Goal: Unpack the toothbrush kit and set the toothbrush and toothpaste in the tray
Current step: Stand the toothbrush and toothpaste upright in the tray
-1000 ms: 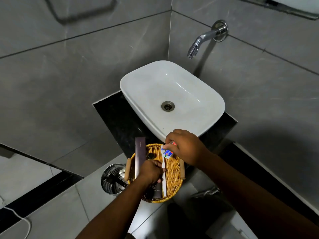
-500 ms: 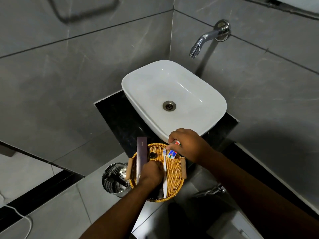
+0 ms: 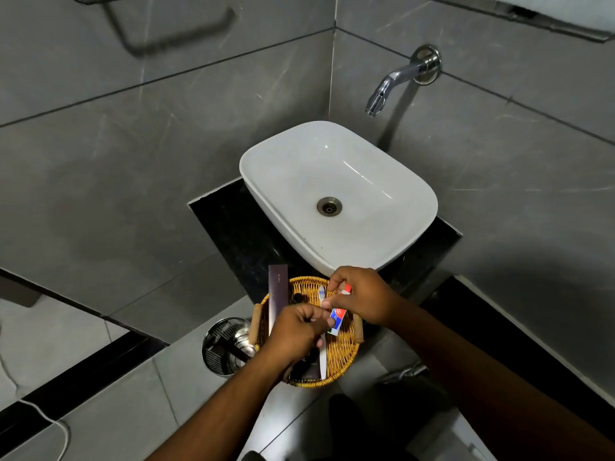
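Note:
A round wicker tray sits on the black counter in front of the basin. A white toothbrush lies lengthwise in it, its head toward the basin. Over the tray, my right hand pinches the red-capped end of a small red, white and blue toothpaste tube. My left hand touches the tube's lower end with its fingertips. A long dark purple kit box lies along the tray's left side. A dark packet at the tray's near edge is partly hidden under my left hand.
A white basin stands just behind the tray, with a chrome tap on the wall above. A steel bin stands on the floor left of the tray. Two small dark caps lie in the tray.
My left hand has moved up from the tray's near side to the toothpaste tube. The tube has swung lower over the tray, now between both hands.

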Demonstrator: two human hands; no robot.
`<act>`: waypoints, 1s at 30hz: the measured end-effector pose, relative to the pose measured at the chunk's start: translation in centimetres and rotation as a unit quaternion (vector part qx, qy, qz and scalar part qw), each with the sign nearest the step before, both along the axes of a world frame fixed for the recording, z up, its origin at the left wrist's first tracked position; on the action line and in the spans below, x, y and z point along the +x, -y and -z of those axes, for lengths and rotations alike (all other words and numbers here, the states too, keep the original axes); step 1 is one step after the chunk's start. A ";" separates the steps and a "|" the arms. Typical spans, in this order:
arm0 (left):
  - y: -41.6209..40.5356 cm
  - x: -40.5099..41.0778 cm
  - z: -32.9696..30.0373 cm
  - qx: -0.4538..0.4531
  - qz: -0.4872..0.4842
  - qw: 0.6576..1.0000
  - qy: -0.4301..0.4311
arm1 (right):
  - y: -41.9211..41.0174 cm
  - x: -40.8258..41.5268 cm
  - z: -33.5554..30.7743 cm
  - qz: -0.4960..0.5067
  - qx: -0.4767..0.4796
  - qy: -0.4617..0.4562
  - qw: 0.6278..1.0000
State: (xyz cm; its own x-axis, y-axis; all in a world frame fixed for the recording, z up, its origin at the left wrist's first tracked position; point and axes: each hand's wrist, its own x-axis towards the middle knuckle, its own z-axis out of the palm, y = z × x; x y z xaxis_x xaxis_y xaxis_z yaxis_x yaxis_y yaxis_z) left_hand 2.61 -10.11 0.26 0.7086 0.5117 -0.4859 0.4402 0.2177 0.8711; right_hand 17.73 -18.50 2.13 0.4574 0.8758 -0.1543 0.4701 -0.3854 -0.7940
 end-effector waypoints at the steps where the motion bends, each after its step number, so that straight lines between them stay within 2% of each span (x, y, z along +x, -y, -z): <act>1: 0.2 0.0 0.3 -0.022 -0.007 1.000 -0.011 | 0.1 0.0 0.3 0.011 -0.004 -0.006 1.000; 4: 1.1 0.0 1.5 -0.081 -0.035 0.995 -0.046 | 0.7 0.1 0.8 0.052 -0.001 -0.014 0.999; 9: 2.8 0.6 3.5 -0.128 -0.135 0.979 -0.086 | 1.7 0.5 1.5 0.083 -0.004 0.028 0.996; 13: 3.1 0.8 4.6 -0.107 -0.213 0.967 -0.092 | 1.9 0.7 2.4 0.072 -0.009 0.031 0.997; 15: 3.1 0.9 4.7 -0.080 -0.229 0.965 -0.099 | 1.9 0.8 2.9 0.059 -0.008 0.066 0.996; 21: 3.3 1.4 5.0 0.022 -0.166 0.980 -0.111 | 1.1 0.2 4.4 -0.078 -0.054 0.255 0.962; 25: 3.0 1.5 5.3 0.115 -0.065 0.981 -0.140 | 0.8 -0.4 4.6 -0.076 -0.072 0.287 0.952; 30: 2.4 1.6 5.7 0.169 -0.003 0.974 -0.153 | 1.7 -0.8 5.4 -0.020 -0.092 0.303 0.949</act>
State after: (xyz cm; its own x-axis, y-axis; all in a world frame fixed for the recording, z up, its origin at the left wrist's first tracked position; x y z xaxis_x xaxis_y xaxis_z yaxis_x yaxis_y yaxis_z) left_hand 4.25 -12.54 -5.41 0.5540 0.6824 -0.4769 0.6896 -0.0552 0.7221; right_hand 16.91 -20.17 -3.29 0.4786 0.8777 -0.0256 0.8351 -0.4640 -0.2955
